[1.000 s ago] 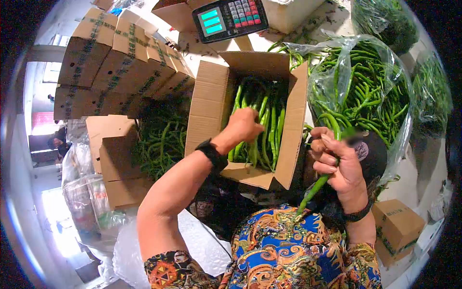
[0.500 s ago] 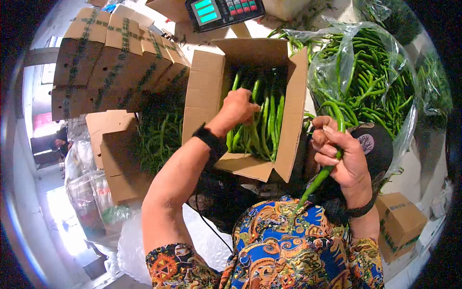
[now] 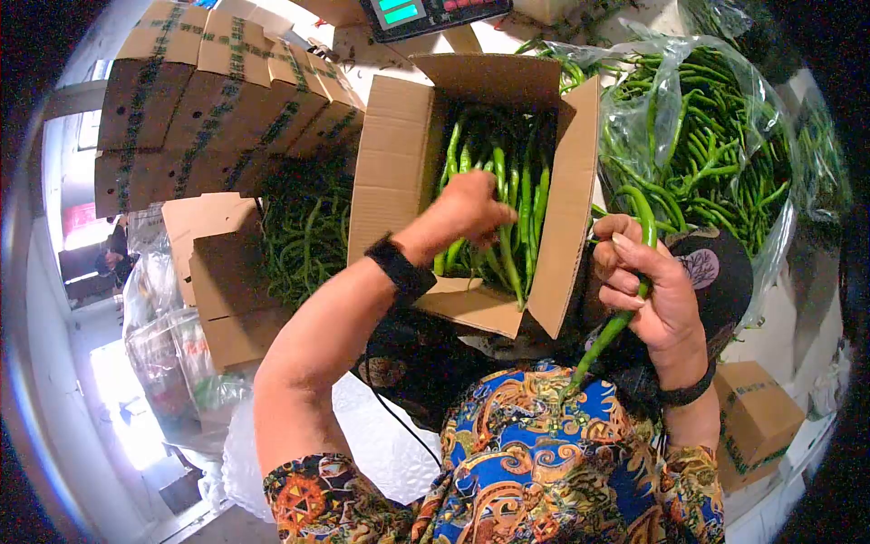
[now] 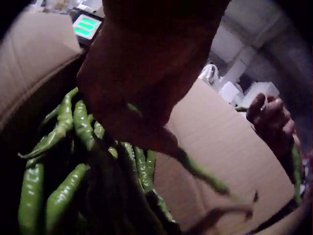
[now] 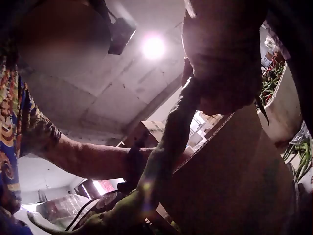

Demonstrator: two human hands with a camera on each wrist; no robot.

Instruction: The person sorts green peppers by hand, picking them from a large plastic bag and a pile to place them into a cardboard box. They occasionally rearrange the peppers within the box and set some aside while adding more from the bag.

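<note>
Inside an uncovered cardboard box (image 3: 564, 204), my left hand (image 3: 471, 207) reaches down over long green chili peppers (image 3: 535, 204) laid lengthwise. In the left wrist view, a green chili pepper (image 4: 203, 174) sticks out past the fingers of that hand, its thin end close to the box wall. Right of the box, my right hand (image 3: 654, 288) grips one long green chili pepper (image 3: 598, 349) with curled fingers. Its curved upper end rises above the fist, while the tip slants down towards the patterned shirt. The right wrist view shows this chili pepper (image 5: 168, 132) close up.
A clear plastic bag (image 3: 770, 118) full of green chili peppers lies to the right. Taped cartons (image 3: 149, 100) are stacked at the left, and a scale display (image 3: 435, 14) stands behind the box. A dark cap (image 3: 725, 276) is beside my right hand; a small carton (image 3: 757, 412) sits lower right.
The left hand has shifted inside the box, most recently towards its right front. The right hand keeps its chili pepper in much the same pose. The head view has tilted slightly.
</note>
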